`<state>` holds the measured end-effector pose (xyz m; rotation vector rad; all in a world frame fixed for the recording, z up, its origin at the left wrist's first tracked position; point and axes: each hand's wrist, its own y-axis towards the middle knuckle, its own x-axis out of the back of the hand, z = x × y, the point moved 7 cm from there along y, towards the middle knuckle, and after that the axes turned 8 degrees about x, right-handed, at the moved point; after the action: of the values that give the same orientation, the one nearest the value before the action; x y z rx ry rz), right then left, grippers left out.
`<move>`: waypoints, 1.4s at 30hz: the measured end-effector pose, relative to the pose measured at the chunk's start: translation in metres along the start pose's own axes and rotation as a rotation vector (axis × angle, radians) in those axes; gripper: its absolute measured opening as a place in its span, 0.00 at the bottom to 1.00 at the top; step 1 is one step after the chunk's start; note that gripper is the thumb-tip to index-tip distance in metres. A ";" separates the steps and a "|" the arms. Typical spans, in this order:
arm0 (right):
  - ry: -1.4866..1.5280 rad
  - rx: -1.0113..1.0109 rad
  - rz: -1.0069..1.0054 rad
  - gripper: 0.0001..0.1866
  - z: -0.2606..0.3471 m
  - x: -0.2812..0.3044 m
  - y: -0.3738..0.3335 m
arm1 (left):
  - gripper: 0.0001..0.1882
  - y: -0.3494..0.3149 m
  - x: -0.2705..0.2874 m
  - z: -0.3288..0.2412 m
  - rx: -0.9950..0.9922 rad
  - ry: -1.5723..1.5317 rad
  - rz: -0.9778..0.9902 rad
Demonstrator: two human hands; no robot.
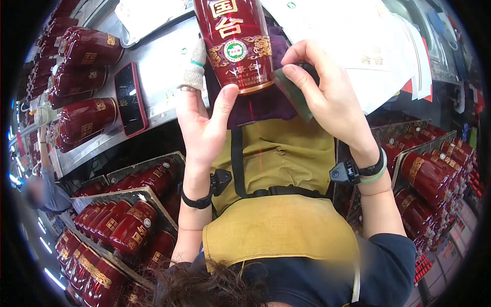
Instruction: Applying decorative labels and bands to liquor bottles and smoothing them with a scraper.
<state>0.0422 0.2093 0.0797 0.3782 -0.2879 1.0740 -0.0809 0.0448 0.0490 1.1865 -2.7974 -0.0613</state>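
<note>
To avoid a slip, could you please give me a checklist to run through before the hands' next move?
1. Purple cloth beneath the bottle: ok.
2. Left hand at the bottle's lower left: ok, thumb and fingers spread.
3. Firm grip by that hand: cannot tell.
4. Green piece held in the right hand: ok.
5. Phone apart from the bottle: ok, lying to its left.
6. Bottle wholly in view: not ok, cut off at the picture's upper edge.

shiny metal table [162,66] | white light strips [53,279], lower left

the bottle [236,43] looks glossy, the apron [279,225] matt cloth.
</note>
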 end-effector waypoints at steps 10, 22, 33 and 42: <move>-0.119 0.044 -0.139 0.17 0.010 -0.001 0.002 | 0.34 0.004 -0.002 0.001 0.037 -0.106 -0.054; -0.061 0.033 -0.152 0.15 0.004 -0.002 0.004 | 0.36 0.004 -0.005 0.001 0.032 -0.100 -0.069; -0.111 0.024 -0.166 0.20 -0.008 0.000 0.003 | 0.36 0.003 -0.008 0.000 0.060 -0.128 -0.058; 0.019 -0.165 -0.165 0.30 -0.026 -0.004 -0.002 | 0.44 -0.009 -0.010 -0.019 -0.279 0.235 -0.083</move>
<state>0.0432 0.2168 0.0545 0.2397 -0.3208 0.8847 -0.0659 0.0458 0.0667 1.1575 -2.4407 -0.2891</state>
